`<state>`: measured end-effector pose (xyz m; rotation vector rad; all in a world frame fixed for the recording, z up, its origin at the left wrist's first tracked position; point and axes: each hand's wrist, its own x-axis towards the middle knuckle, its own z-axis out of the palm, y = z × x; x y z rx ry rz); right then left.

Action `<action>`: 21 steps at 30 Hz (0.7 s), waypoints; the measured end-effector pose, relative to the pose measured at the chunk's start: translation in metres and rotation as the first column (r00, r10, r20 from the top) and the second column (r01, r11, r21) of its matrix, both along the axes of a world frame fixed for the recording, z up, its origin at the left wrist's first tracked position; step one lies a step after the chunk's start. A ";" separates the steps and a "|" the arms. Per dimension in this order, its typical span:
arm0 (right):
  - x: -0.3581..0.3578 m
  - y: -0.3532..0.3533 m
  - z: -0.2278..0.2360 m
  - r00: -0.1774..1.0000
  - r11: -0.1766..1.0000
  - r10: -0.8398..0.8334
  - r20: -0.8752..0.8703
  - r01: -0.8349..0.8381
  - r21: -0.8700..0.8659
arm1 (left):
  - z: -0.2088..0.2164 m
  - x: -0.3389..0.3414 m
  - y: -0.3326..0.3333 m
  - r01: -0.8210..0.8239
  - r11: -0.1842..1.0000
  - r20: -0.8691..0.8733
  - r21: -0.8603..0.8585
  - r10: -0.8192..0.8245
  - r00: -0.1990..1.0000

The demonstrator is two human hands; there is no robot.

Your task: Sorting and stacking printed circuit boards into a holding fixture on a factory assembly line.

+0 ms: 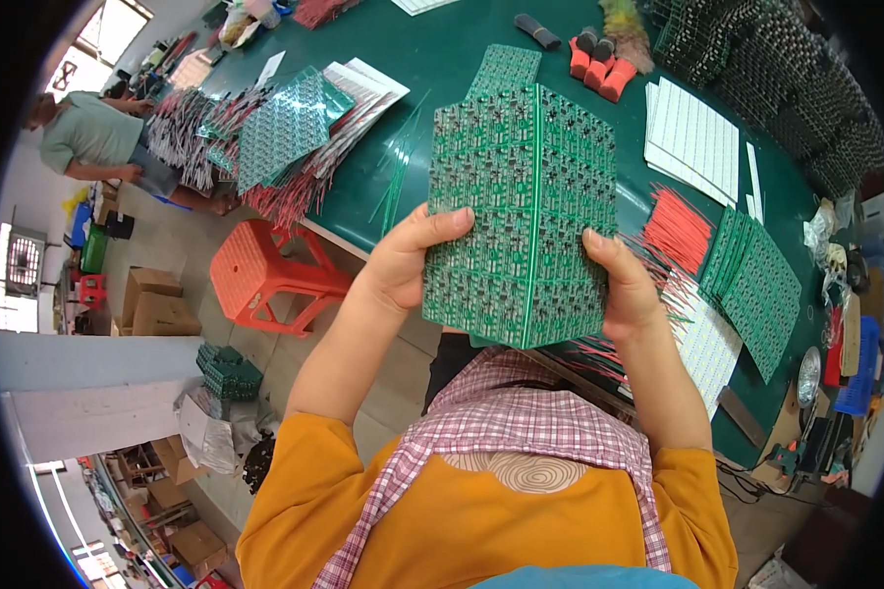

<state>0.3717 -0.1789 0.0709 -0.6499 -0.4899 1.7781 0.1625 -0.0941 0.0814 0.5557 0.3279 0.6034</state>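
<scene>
Two green circuit board panels, a left one (483, 177) and a right one (572, 196), are held up in front of me. Their long edges meet along a bright line, each face tilted away from it. My left hand (410, 253) grips the left panel's outer edge, thumb on top. The right panel's outer edge is in my right hand (627, 287), also with the thumb on the face. The fingers of both hands are hidden behind the panels. Another green panel (506, 69) shows beyond their far edge.
On the green table (383, 59) lie red wires (676, 231), white sheets (692, 142), more green panels (761, 285) and red-handled brushes (599, 74). Stacked boards (766, 79) rise at the far right. An orange stool (265, 275) stands left, and a person (98, 133) works beyond it.
</scene>
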 end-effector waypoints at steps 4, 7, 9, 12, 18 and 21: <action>-0.004 0.006 0.009 0.998 1.000 -0.031 0.048 0.031 -0.002 | 0.007 -0.007 -0.003 -0.103 0.994 0.000 0.027 0.103 0.995; 0.004 0.010 0.020 0.960 0.996 -0.086 0.266 0.086 0.014 | 0.009 -0.021 0.006 -0.175 0.958 -0.251 0.226 0.231 0.940; 0.006 0.011 0.021 0.639 0.956 -0.294 0.711 0.190 0.224 | 0.010 -0.026 0.005 -0.197 0.914 -0.368 0.356 0.330 0.869; 0.005 0.020 0.033 0.717 0.947 -0.321 0.619 0.264 0.186 | 0.010 -0.034 0.011 -0.435 0.837 -0.290 0.332 0.529 0.797; 0.005 0.034 0.022 0.951 0.992 -0.098 0.294 0.115 -0.041 | -0.008 -0.064 0.005 -0.464 0.886 -0.082 -0.008 0.462 0.883; 0.003 0.029 0.015 0.968 0.998 -0.032 0.247 0.045 -0.048 | -0.014 -0.063 -0.005 -0.527 0.849 -0.129 -0.040 0.519 0.845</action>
